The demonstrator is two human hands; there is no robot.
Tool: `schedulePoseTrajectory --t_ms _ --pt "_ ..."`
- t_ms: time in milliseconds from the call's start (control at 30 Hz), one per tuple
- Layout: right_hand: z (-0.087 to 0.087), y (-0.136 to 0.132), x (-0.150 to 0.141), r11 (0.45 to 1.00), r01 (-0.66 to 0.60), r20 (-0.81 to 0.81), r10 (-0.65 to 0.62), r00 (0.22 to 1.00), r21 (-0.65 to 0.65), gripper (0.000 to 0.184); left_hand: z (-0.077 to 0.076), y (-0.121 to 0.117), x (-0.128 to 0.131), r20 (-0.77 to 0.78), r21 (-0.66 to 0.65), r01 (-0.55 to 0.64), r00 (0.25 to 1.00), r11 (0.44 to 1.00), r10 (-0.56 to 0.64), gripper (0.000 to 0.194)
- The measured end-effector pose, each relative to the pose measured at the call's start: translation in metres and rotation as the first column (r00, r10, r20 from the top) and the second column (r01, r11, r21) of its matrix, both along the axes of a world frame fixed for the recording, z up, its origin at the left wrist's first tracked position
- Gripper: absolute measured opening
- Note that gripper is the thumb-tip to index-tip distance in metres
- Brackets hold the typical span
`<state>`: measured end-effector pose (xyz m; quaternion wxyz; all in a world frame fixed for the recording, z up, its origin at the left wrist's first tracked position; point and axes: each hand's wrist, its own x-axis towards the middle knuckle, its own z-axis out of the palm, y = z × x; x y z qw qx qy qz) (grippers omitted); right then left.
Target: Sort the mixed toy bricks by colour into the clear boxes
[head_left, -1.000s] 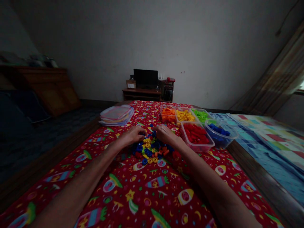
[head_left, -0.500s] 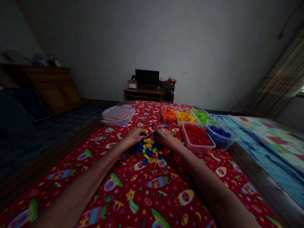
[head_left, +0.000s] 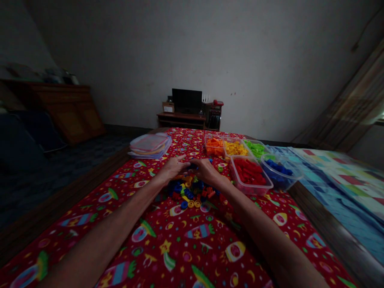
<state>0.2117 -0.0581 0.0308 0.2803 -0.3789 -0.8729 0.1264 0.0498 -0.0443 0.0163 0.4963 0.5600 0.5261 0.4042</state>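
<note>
A heap of small plastic building pieces (head_left: 188, 193) in blue, yellow, red and orange lies on the red patterned tablecloth (head_left: 192, 248). Over the far side of this heap, my left hand (head_left: 173, 167) points its fingers right, spread a little. My right hand (head_left: 206, 169) arches in from the other side, fingers reaching left and thumb apart beneath. The fingertips of both hands come close together or touch; which, I cannot tell. Dark blue pieces show under the right fingers, and nothing is clearly gripped. The hands cover the heap's far part.
To the right stand clear tubs of sorted pieces: orange (head_left: 215, 147), yellow (head_left: 236, 149), green (head_left: 255, 149), red (head_left: 249, 171) and blue (head_left: 279, 168). Stacked lids (head_left: 150, 145) lie at the left edge. A bed (head_left: 339, 172) adjoins the table on the right.
Both hands have come closer together over the heap, and their fingers have straightened toward each other. Some pieces in the heap have shifted. The tubs and lids stay put.
</note>
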Motion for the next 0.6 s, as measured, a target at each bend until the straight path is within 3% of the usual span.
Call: schedulePoseTrajectory --t_ms 100,200,300,400,500,567,600 --pt "0.009 -0.001 0.01 0.999 0.007 0.032 -0.008 0.999 0.047 0.016 0.004 -0.003 0.001 -0.101 0.052 0.062 0.993 0.997 -0.056 0.054" --pt "0.03 0.003 0.036 0.979 0.14 -0.004 -0.141 0.99 0.149 0.016 0.012 -0.006 -0.005 -0.333 0.259 0.103 0.943 0.96 -0.011 0.046" --pt "0.053 0.007 0.081 0.889 0.379 -0.054 -0.379 0.924 0.255 0.019 0.018 -0.008 -0.01 -0.525 0.433 0.167 0.846 0.886 0.097 0.045" --pt "0.067 0.006 0.141 0.768 0.56 0.009 -0.591 0.806 0.311 0.022 0.015 -0.008 -0.003 -0.594 0.504 0.279 0.799 0.818 0.093 0.044" --pt "0.067 0.0 0.203 0.621 0.682 0.073 -0.758 0.649 0.385 0.027 0.005 -0.019 0.019 -0.644 0.584 0.444 0.763 0.68 0.054 0.043" --pt "0.061 -0.003 0.238 0.542 0.745 0.124 -0.832 0.541 0.389 0.029 -0.001 -0.037 0.039 -0.707 0.606 0.596 0.708 0.528 0.012 0.043" --pt "0.057 -0.004 0.252 0.531 0.763 0.16 -0.845 0.511 0.369 0.031 -0.003 -0.047 0.049 -0.757 0.581 0.678 0.653 0.451 -0.007 0.043"
